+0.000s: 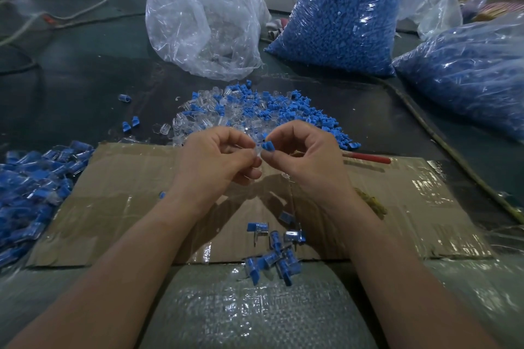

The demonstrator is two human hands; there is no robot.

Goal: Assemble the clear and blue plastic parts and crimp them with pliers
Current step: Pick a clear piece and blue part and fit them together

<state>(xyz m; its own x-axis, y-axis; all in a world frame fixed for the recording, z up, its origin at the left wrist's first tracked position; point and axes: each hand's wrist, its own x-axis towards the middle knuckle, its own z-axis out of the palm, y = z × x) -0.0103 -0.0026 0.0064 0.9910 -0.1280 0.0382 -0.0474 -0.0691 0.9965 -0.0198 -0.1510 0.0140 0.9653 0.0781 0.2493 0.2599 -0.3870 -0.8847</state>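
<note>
Far to the left of your left grip, a pile of joined pieces (28, 184) in blue and clear runs off the frame edge, so how far it goes is hidden. Your left grip (215, 161) is narrow: thumb and forefinger pinch a clear part (257, 150), which is hard to make out against the fingers. Right against it is the blue part (268, 146), pinched in your right grip (312, 159), also narrow, with the other fingers curled. Both grips hover over a cardboard sheet (113, 207). Beyond them lies a loose heap of parts (255, 113). Nearer you, between your forearms, lie a few joined pieces (275, 252). Just right of the right grip a red handle (365, 158) shows, its near end hidden behind that hand; you cannot tell whether it belongs to the pliers. Farther right and beyond, a bag of blue parts (467, 71) is cut off by the frame.
</note>
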